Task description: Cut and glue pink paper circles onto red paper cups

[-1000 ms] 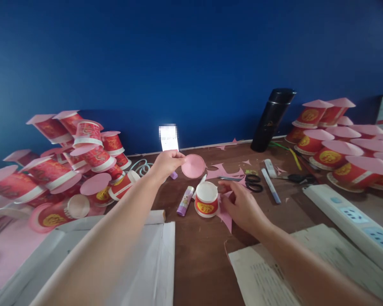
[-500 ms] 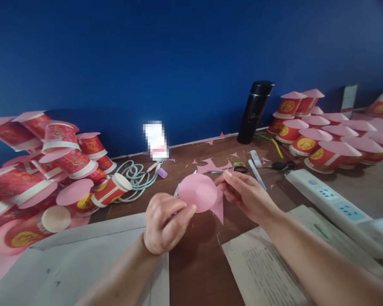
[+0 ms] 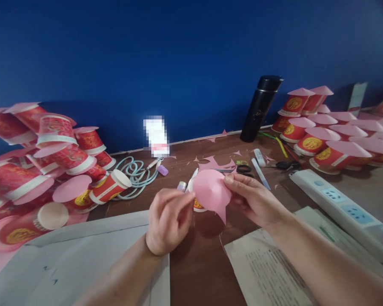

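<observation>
Your right hand (image 3: 253, 196) pinches the pink paper disc (image 3: 210, 190), round face toward you, partly hiding the paper cup (image 3: 198, 205); your left hand's (image 3: 170, 222) grip I cannot tell.

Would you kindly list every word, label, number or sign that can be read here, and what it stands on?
No text is clear enough to quote.
Printed sheet: lines too small and blurred.
Black bottle: mark too small.
Red cups at right: yellow emblems, characters blurred.
Lying cup at lower left: lettering blurred.
Bright screen: pixelated.
Pale sheet at left: dark marks, illegible.
Cup behind the held pink cone: emblem partly hidden, unreadable.
</observation>
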A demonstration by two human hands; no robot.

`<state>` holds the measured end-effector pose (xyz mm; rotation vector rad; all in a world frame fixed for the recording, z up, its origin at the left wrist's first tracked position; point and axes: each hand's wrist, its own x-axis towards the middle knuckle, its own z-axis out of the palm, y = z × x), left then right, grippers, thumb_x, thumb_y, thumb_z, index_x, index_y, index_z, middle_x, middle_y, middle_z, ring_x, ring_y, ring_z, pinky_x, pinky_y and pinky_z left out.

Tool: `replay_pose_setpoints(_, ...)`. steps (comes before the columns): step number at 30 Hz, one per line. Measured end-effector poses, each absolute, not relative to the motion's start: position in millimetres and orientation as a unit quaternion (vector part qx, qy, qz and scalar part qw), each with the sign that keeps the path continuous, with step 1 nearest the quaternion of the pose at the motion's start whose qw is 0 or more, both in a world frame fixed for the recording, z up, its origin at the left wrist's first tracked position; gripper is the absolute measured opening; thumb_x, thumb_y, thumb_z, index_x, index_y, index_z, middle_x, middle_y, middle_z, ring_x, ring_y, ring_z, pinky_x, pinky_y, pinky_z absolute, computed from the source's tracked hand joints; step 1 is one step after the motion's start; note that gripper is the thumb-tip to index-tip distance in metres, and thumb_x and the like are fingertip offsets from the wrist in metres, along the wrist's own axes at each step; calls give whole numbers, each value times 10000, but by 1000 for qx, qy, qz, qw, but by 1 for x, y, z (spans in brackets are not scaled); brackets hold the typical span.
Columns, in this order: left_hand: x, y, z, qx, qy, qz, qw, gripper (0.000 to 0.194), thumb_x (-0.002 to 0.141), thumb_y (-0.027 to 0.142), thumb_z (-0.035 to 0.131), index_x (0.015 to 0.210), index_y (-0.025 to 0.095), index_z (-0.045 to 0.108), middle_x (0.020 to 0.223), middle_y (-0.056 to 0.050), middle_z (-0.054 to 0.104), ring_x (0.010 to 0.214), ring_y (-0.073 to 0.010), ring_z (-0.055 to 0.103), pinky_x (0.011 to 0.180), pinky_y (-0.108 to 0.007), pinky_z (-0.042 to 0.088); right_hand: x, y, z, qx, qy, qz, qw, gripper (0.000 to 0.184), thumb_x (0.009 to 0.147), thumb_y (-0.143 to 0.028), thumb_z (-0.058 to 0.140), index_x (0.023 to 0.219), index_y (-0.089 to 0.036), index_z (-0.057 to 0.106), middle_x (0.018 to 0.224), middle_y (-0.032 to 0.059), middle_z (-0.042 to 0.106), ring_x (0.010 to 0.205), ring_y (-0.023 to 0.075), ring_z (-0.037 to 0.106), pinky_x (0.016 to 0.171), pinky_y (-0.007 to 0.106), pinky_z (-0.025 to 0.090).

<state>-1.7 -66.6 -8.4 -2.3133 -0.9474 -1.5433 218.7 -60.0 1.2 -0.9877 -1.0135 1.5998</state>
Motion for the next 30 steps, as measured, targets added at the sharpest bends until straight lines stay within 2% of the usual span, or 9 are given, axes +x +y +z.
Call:
replay_pose_setpoints(3, 5, -68, 4, -748, -426, -501, -91, 118, 871, 182, 576, 966, 211, 639, 775, -14, 595, 722, -130, 556, 684, -254, 461, 219, -58, -1, -402, -400, 649, 508, 280, 786, -411, 705, 702, -181, 571, 603, -57, 397, 508, 55, 292, 444, 206, 218)
replay_pose_setpoints(5, 9, -68, 16, -703, -473, -465, -257, 233, 917, 287, 506, 747, 196, 636, 675, -1, 569, 650, -111, 527, 630, -231, 424, 217, -57, -4, -405, -409, 641, 508, 274, 792, -411, 699, 700, -183, 579, 606, -52, 411, 514, 59, 309, 450, 207, 236)
replay_pose_setpoints(7, 11, -65, 29, -637, -504, -433, -392, 289, 857, 400, 589, 661, 190, 621, 608, 12, 550, 567, -95, 483, 550, -218, 382, 214, -55, -3, -404, -422, 637, 502, 290, 792, -418, 697, 677, -183, 572, 578, -54, 407, 506, 63, 315, 452, 211, 242)
replay_pose_setpoints(11, 10, -52, 51, -510, -461, -439, -579, 280, 752, 437, 700, 679, 186, 598, 495, 60, 420, 431, -49, 324, 406, -183, 245, 209, -45, 13, -395, -420, 625, 526, 320, 779, -461, 692, 674, -185, 570, 571, -58, 417, 488, 56, 324, 437, 205, 223)
replay_pose_setpoints(13, 7, -45, 57, -435, -432, -455, -645, 283, 734, 393, 729, 668, 173, 563, 505, 72, 377, 418, -26, 268, 375, -156, 179, 208, -38, 25, -422, -405, 595, 552, 286, 766, -483, 696, 806, -207, 636, 668, -43, 500, 520, 57, 395, 449, 195, 269)
replay_pose_setpoints(16, 4, -40, 55, -365, -409, -483, -682, 257, 703, 323, 768, 725, 153, 576, 596, 62, 418, 457, -10, 301, 370, -122, 163, 205, -29, 31, -485, -395, 506, 594, 338, 765, -520, 672, 924, -223, 660, 794, -7, 587, 532, 61, 441, 435, 195, 291)
replay_pose_setpoints(20, 6, -39, 37, -352, -419, -473, -690, 330, 670, 334, 796, 658, 139, 530, 571, 68, 403, 452, -7, 290, 369, -115, 171, 199, -28, 3, -535, -411, 392, 625, 299, 811, -521, 606, 898, -235, 620, 750, -15, 580, 517, 81, 436, 442, 213, 318)
replay_pose_setpoints(24, 8, -38, 25, -373, -437, -462, -675, 364, 669, 375, 792, 625, 136, 522, 548, 54, 456, 429, -1, 299, 367, -121, 169, 198, -33, -23, -531, -472, 389, 587, 315, 848, -531, 553, 883, -230, 637, 712, -19, 551, 526, 96, 425, 457, 228, 320)
replay_pose_setpoints(30, 12, -37, 24, -376, -473, -418, -679, 366, 690, 405, 755, 607, 154, 502, 475, 70, 433, 375, -2, 275, 360, -142, 148, 201, -31, -22, -534, -488, 423, 546, 379, 840, -576, 550, 798, -212, 645, 673, -14, 558, 516, 94, 411, 456, 234, 296)
